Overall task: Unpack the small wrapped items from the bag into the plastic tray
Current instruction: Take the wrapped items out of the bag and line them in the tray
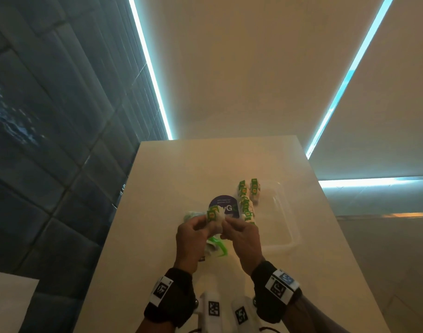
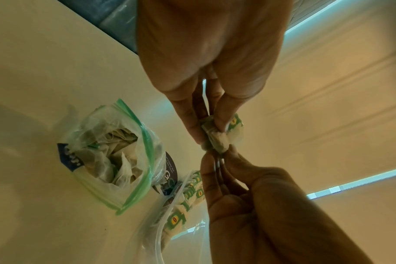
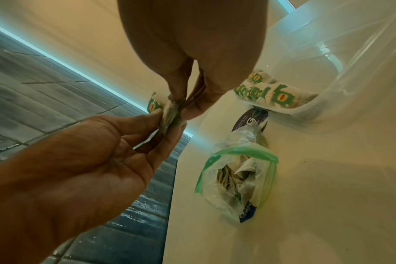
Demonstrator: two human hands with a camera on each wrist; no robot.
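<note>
A small wrapped tea bag (image 1: pixel 214 216) with a green label is held up above the white table between both hands. My left hand (image 1: pixel 200 223) pinches its left side and my right hand (image 1: pixel 230 224) pinches its right side. The left wrist view shows the packet (image 2: pixel 216 138) squeezed between thumb and fingers (image 2: pixel 224 116). Below the hands lies the open zip bag (image 2: pixel 115 160) with a green seal, with several more wrapped items inside. The clear plastic tray (image 1: pixel 281 212) stands to the right, with a row of tea bags (image 1: pixel 246 203) along its left wall.
A dark round sticker (image 1: pixel 223 207) lies on the table between bag and tray. The table's left edge (image 1: pixel 124 212) drops off to a dark tiled floor. White marker blocks (image 1: pixel 212 308) sit at the near edge.
</note>
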